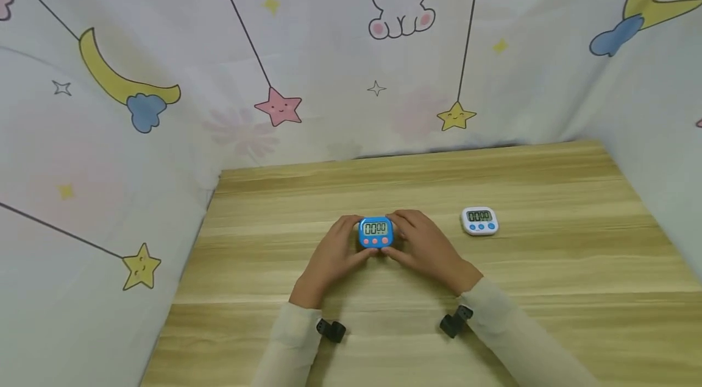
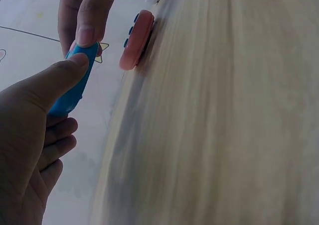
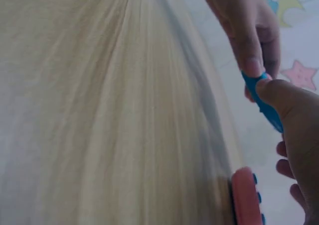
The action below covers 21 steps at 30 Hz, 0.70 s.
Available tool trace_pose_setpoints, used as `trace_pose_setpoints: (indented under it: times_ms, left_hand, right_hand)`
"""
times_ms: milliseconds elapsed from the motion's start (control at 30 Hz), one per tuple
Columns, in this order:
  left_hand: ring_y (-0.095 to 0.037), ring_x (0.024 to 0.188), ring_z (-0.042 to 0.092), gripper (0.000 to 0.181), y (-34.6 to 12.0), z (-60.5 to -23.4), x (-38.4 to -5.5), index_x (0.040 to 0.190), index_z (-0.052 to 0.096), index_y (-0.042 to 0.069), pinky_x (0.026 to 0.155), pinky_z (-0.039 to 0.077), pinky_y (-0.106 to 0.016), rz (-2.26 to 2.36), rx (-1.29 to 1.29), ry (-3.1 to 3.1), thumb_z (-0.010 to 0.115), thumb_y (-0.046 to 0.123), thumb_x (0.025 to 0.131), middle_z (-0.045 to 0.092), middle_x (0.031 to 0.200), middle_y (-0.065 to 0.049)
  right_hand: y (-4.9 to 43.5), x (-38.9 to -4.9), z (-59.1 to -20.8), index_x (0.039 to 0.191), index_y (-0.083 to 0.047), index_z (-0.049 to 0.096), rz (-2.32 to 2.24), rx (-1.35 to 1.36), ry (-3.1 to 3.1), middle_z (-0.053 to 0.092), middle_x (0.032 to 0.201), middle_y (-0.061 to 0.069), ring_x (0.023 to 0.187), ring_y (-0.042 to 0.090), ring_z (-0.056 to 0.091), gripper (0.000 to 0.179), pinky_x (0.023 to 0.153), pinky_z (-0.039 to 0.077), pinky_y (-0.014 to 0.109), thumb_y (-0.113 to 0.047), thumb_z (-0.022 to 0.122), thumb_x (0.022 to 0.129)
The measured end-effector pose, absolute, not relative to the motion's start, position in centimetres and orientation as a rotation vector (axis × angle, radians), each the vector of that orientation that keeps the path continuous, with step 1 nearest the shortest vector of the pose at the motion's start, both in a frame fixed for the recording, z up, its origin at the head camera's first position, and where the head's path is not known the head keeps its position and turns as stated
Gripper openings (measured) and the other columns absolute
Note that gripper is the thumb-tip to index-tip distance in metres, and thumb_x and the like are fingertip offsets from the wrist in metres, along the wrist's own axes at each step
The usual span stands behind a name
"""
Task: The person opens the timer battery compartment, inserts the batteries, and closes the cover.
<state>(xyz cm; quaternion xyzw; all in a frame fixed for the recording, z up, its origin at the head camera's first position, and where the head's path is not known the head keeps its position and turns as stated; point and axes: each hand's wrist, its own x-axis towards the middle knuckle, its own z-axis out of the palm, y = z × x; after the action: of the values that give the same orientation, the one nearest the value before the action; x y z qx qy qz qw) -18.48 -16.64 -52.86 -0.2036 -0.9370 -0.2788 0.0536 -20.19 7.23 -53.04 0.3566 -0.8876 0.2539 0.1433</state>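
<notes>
A blue digital timer with pink buttons faces up toward the head view, its display reading 00 00. Both hands hold it by its ends, raised off the table. My left hand pinches the left end, thumb along the lower edge and fingers at the upper edge. On the opposite end, my right hand pinches it the same way. In the left wrist view the blue timer appears edge-on between thumb and fingers. A pink timer with blue buttons lies on the table near the hands, unseen in the head view.
To the right of the hands, a white timer with blue buttons lies on the wood-grain table. A white cloth printed with stars, moons and a rabbit hangs behind and on both sides. Small black cameras sit on both sleeves.
</notes>
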Motion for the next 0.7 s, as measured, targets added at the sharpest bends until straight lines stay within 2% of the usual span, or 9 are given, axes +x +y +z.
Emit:
trace_pose_setpoints:
  times_ms: [300,533,700]
  left_hand:
    - [-0.026,0.127,0.051,0.072,-17.8,-51.7,-19.6,0.138,0.051,0.01,0.099,0.045,-0.042,-0.656,-0.542,-2.916,0.074,0.049,0.082,0.052,0.139,-0.01]
    - [-0.029,0.129,0.048,0.077,-18.7,-51.5,-20.5,0.142,0.048,0.008,0.098,0.045,-0.046,-0.556,-0.445,-3.022,0.071,0.053,0.083,0.05,0.142,-0.013]
    - [-0.03,0.128,0.05,0.079,-19.4,-51.6,-20.5,0.141,0.049,0.004,0.097,0.045,-0.047,-0.502,-0.427,-3.091,0.071,0.054,0.083,0.051,0.14,-0.015]
  right_hand:
    - [5.4,-21.9,-52.1,0.136,-0.003,0.052,0.649,1.051,-2.657,0.052,0.133,0.01,0.125,0.025,0.047,0.069,0.105,0.038,0.041,-0.049,0.068,0.087]
    - [3.6,-23.3,-51.5,0.134,-0.002,0.053,0.518,1.075,-2.762,0.054,0.133,0.011,0.127,0.026,0.047,0.067,0.113,0.026,0.041,-0.05,0.066,0.089]
    - [2.4,-23.3,-51.7,0.136,0.0,0.052,0.467,1.102,-2.846,0.054,0.134,0.013,0.128,0.027,0.047,0.069,0.113,0.025,0.04,-0.05,0.064,0.09]
